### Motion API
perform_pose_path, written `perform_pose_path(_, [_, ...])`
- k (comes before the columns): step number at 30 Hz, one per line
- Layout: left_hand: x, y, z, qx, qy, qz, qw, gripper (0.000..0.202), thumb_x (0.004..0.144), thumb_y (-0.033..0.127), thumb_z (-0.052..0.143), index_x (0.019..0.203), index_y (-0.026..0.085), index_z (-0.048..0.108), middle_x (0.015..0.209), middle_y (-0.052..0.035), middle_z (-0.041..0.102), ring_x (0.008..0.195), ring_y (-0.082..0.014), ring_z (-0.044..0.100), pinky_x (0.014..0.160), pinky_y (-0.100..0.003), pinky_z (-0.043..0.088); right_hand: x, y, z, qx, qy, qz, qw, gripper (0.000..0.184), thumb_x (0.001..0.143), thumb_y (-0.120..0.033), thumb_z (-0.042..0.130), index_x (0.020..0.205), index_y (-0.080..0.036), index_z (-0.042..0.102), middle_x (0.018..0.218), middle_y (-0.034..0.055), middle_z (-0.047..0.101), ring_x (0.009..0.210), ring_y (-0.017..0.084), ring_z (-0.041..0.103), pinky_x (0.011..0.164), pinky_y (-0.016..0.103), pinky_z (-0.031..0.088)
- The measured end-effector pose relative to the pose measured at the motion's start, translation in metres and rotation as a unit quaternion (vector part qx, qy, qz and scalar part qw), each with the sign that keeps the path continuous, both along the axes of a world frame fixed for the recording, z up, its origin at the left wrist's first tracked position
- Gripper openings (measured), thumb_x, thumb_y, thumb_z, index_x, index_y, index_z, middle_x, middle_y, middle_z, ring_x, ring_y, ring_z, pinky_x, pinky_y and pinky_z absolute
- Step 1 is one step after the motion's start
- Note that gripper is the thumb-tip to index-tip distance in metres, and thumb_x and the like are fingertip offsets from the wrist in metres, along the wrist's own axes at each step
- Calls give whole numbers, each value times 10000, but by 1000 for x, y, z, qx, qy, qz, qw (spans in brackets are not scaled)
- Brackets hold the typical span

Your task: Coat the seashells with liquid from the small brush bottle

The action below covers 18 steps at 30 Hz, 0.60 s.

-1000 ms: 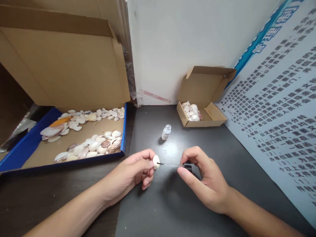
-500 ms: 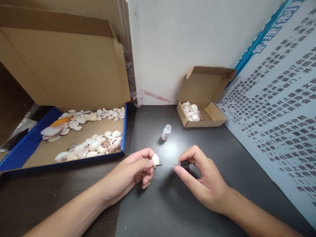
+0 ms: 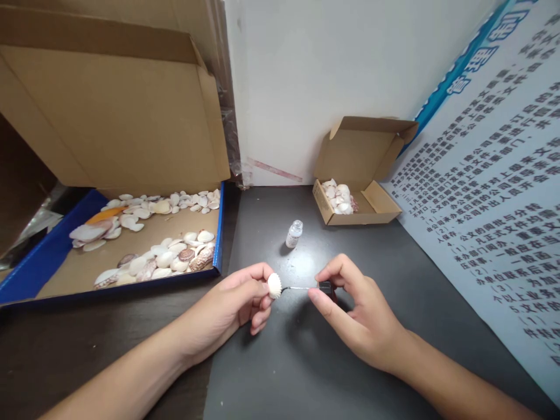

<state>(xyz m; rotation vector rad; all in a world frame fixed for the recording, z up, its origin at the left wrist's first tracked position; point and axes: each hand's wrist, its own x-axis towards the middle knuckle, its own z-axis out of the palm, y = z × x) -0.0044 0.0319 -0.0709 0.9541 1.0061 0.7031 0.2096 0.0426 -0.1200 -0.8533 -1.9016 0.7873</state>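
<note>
My left hand [image 3: 238,306] pinches a small white ribbed shell [image 3: 274,285] between thumb and fingers, just above the dark table. My right hand [image 3: 356,318] grips the black cap of a thin brush applicator [image 3: 306,287], whose tip touches the shell's lower right edge. A small open glass vial [image 3: 294,234] stands upright on the table a short way beyond both hands.
A large open cardboard box with a blue rim [image 3: 219,230] holds many shells at the left. A small open cardboard box [image 3: 376,204] with several shells sits at the back right. A printed poster [image 3: 490,192] leans along the right side. White wall behind.
The right hand has shifted slightly left, bringing the brush tip closer against the shell. The shell has turned a little in the left fingers, showing its ribbed face.
</note>
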Motion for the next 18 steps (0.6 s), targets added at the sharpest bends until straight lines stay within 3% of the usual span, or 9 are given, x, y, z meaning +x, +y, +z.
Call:
perform_pose_path(4, [1, 0, 0, -2, 3, -2, 1000, 73, 855, 218, 510, 819, 167, 473, 673, 35, 426, 541, -74, 378, 520, -201, 327, 0, -1, -2, 25, 44, 17, 999, 129, 930, -209, 554, 1007, -232, 454, 684, -44, 526, 608, 119, 536, 574, 234, 438])
perform_pose_path(9, [0, 0, 0, -4, 1, -2, 1000, 66, 854, 204, 504, 817, 167, 465, 676, 33, 431, 540, -73, 386, 520, -200, 331, -2, 1, 2, -29, -31, 8, 999, 93, 936, -234, 536, 939, -222, 444, 629, -56, 476, 532, 110, 470, 486, 230, 362])
perform_pose_path(18, [0, 0, -1, -2, -1, 2, 1000, 133, 861, 261, 559, 832, 160, 477, 676, 31, 465, 525, -63, 388, 506, -190, 333, 2, -2, 3, -50, 1, 82, 995, 101, 948, -225, 507, 937, -232, 407, 614, -72, 425, 523, 105, 436, 503, 223, 368])
